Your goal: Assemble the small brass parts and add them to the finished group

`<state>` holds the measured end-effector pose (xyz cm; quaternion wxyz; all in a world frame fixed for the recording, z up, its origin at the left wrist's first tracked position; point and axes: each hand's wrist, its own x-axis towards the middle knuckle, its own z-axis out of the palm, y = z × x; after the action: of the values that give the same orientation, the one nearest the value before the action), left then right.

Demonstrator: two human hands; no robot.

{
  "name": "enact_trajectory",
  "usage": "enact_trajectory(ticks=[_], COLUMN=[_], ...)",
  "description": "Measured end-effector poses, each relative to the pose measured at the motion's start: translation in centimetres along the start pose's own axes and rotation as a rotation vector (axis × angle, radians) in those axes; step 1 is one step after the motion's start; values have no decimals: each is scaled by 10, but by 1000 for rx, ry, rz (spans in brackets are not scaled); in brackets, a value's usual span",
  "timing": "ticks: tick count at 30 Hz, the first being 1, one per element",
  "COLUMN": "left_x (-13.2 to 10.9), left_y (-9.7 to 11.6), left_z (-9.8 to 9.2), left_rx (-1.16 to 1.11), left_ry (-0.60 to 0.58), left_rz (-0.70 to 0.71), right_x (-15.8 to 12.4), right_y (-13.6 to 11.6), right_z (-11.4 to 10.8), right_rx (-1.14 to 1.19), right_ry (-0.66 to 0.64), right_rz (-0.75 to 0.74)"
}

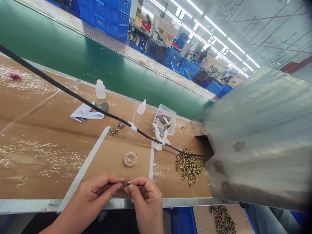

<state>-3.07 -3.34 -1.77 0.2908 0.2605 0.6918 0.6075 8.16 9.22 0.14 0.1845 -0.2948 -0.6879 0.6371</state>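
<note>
My left hand [102, 191] pinches a tiny blue piece [123, 182] between thumb and forefinger. Close beside it, my right hand [143, 198] pinches a small dark and gold-coloured piece [128, 184]. The fingertips almost meet above the table's front edge. Just beyond them a small round clear dish [130, 160] with a thin stick across it sits on the taped cardboard. A few blue and gold small pieces [117, 129] lie farther back. To the right is a heap of small dark and gold pieces [188, 165]; their exact kind is too small to tell.
A black cable [73, 96] hangs across the view. Behind are white bottles [100, 89], a cloth [86, 112] and a clear plastic box [172, 122]. A metal panel [255, 146] stands at right. Beyond the green conveyor belt [97, 55] are blue crates and a seated person.
</note>
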Motion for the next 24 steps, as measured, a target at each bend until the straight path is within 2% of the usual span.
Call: enact_trajectory(ticks=[3,8,18,24], left_x=[-1,-1,-1,-1], left_y=[2,0,0,1], left_z=[0,1,0,0], left_rx=[-38,-21,92,126], left_ry=[-5,-8,24,-2], left_rz=[18,53,130,145], right_x=[1,1,2,3], right_y=[0,4,-3,-5], right_z=[6,3,-6,-8], right_rx=[33,50,-238,-224], right_ry=[-11,-29,-67,-78], right_rz=[-14,-14,-162,-145])
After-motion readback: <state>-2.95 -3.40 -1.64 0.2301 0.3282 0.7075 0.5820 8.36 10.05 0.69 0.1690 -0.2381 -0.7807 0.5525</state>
